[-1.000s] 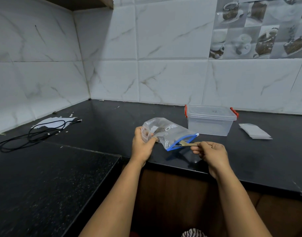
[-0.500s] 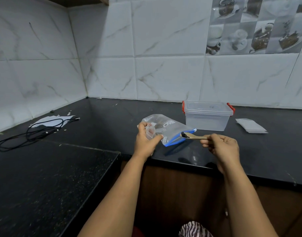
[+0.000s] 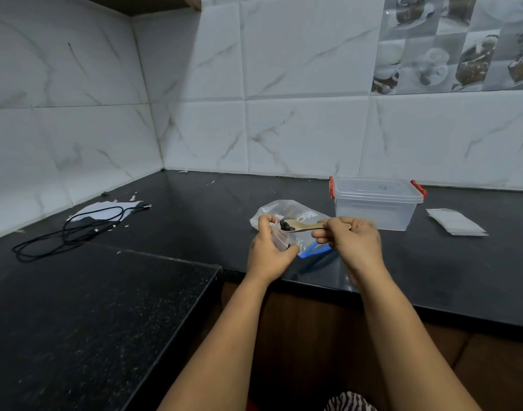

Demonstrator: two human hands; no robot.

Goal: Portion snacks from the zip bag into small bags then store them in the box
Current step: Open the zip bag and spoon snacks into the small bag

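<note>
counter: black speckled stone worktop (image 3: 432, 262), l-shaped; the work sits at the front edge of its long run.
box: clear plastic storage box with red side clips (image 3: 374, 204), lid on, toward the back edge on the right. nothing visible stored inside yet.
zip bag: clear zip bag with blue zipper strip (image 3: 303, 216), lying just left of the box near the front edge, blue mouth facing the person. a second ago the spoon was at that mouth; now it is out and clear.
spare bags: flat stack of small whitish bags (image 3: 456, 222) near the right edge, well apart from the hands, untouched.
left hand: left hand (image 3: 269, 250) has fingers curled round a small clear bag (image 3: 279, 240), gripping it upright with its mouth up, in front of the zip bag.
right hand: right hand (image 3: 353, 241) pinches the handle of a pale wooden spoon (image 3: 306, 226), roughly level.
change: the spoon has swung from the zip bag's mouth leftward and now sits over the small bag's opening.
snacks: small dark round snacks (image 3: 285, 225) heaped in the spoon bowl; a few dark pieces look to be low in the small bag, hard to confirm.
meaning: scoop done, transfer pending. next is likely a tip into the small bag; mouth is narrow, spill risk at the front edge.
progress: early, by my read; sealing and boxing not started.
</note>
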